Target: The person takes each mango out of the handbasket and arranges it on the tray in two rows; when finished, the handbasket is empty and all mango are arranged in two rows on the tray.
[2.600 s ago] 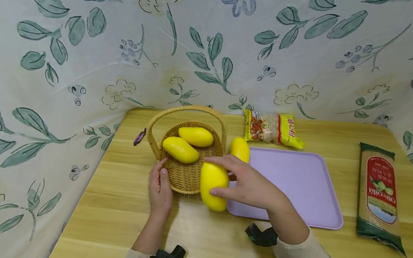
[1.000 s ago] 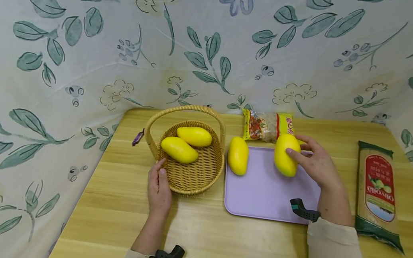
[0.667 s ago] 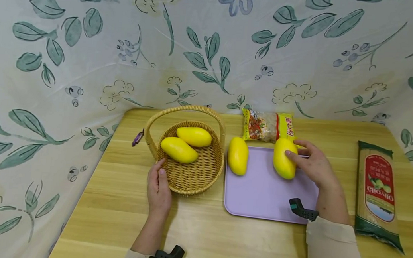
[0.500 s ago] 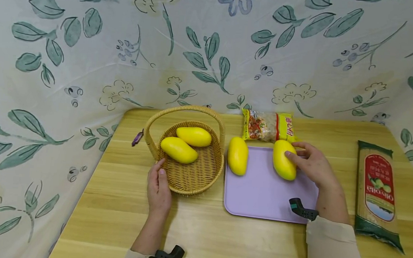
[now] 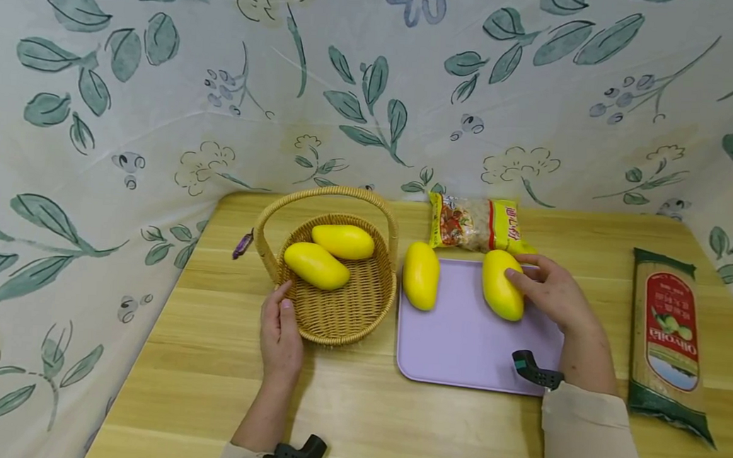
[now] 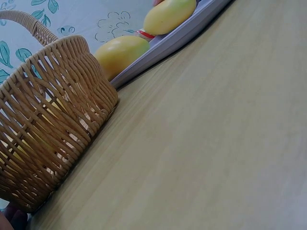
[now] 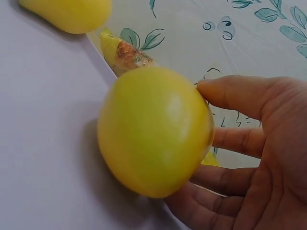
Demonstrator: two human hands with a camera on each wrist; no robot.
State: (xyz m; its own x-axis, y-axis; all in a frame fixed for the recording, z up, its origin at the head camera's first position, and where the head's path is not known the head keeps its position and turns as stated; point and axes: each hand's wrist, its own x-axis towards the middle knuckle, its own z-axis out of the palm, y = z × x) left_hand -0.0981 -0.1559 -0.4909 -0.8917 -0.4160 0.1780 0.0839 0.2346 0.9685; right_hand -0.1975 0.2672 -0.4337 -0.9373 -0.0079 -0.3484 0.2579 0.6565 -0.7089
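Observation:
My right hand (image 5: 556,292) holds a yellow mango (image 5: 503,285) at the back right of the lilac tray (image 5: 453,359). In the right wrist view the thumb touches the side of this mango (image 7: 153,134) and the fingers reach behind and under it. A second mango (image 5: 421,275) lies along the tray's left edge. Two more mangoes, one in front (image 5: 317,266) and one behind (image 5: 343,241), lie in the wicker basket (image 5: 337,339). My left hand (image 5: 282,337) rests against the basket's left front side with its fingers extended; the left wrist view barely shows it.
Behind the tray lies a yellow food packet (image 5: 475,224). A long pack of noodles (image 5: 668,342) lies at the right of the wooden table (image 5: 365,427). A small purple wrapped piece (image 5: 243,244) is left of the basket, whose handle (image 5: 331,191) arches up.
My right hand has carried the mango rightward from over the basket's front edge and lowered it onto the tray. In the last half second it barely moves. My left hand stays at the basket.

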